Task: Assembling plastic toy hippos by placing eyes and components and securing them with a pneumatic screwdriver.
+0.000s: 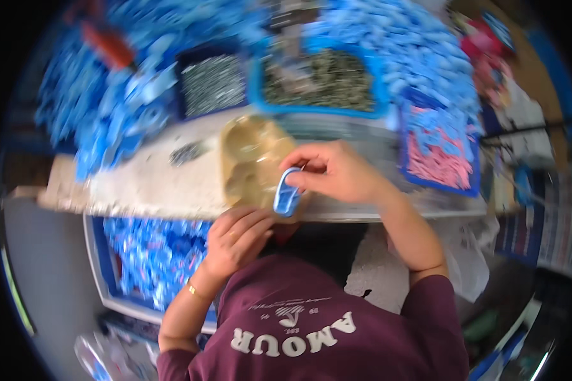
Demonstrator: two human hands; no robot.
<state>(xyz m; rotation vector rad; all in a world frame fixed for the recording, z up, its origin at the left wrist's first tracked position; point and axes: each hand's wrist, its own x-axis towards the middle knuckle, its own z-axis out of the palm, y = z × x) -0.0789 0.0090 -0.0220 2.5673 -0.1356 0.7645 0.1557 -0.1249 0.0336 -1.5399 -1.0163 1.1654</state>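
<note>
Pinching the blue piece point(287, 194), likely light and stiff, by its top in the right grip point(337, 173), by the tabletop's point(130, 187) near edge!

Head view of the worktop point(133, 184), partly blurred. The right hand point(343, 173) pinches a blue piece point(287, 200) between thumb and fingers, over the near right part of a tan block point(238, 143) with hollows. The left hand point(235, 240), its fingers curled, lies at the block's near edge; whether it grips anything is unclear. Left of the block: a small grey pile point(186, 153). Behind: a dark tray point(180, 89) beside a light-blue tray point(257, 89). Right: a basket point(404, 146) holding pink and blue parts point(435, 155). Far left and right: a left heap point(111, 108) and a right heap point(416, 54), both blue. Below: a bin point(96, 251).
</note>
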